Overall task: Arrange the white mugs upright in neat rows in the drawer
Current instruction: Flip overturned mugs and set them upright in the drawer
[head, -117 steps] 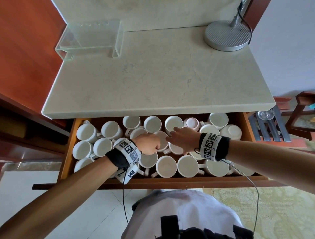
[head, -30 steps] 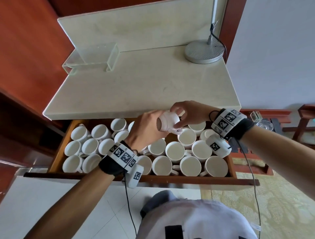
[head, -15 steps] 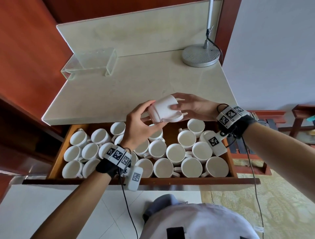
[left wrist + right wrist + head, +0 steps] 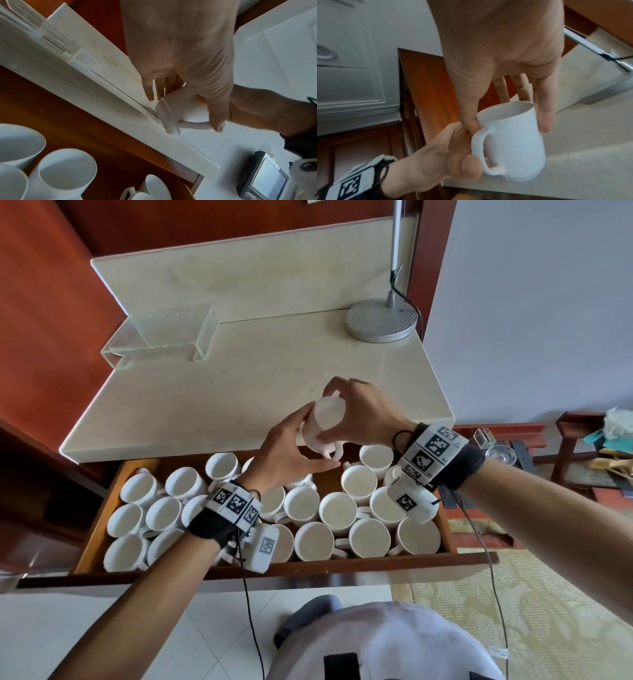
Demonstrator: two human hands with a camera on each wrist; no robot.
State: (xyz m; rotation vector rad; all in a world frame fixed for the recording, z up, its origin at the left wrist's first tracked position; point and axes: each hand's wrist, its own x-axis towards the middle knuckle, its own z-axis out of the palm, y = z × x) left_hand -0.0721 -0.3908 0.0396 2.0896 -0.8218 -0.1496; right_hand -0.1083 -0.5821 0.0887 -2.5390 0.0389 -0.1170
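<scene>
Hands: right hand [image 4: 359, 412] and left hand [image 4: 284, 453] both grip the white ceramic mug [image 4: 323, 422], near-upright above the open wooden drawer [image 4: 102, 508], fingers clamped on its body.

Black fabric wristbands [image 4: 455, 465] on both bare forearms, white square-marker blocks [image 4: 236, 503] on top, thin black cables [image 4: 251, 607] trailing; white shirt [image 4: 383, 645].

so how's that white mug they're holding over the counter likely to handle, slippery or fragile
The white mug looks glazed and smooth, so probably a little slippery; both the right hand and left hand grip it. Likely rigid, breakable ceramic. Its flat base should stand steadily.
</scene>
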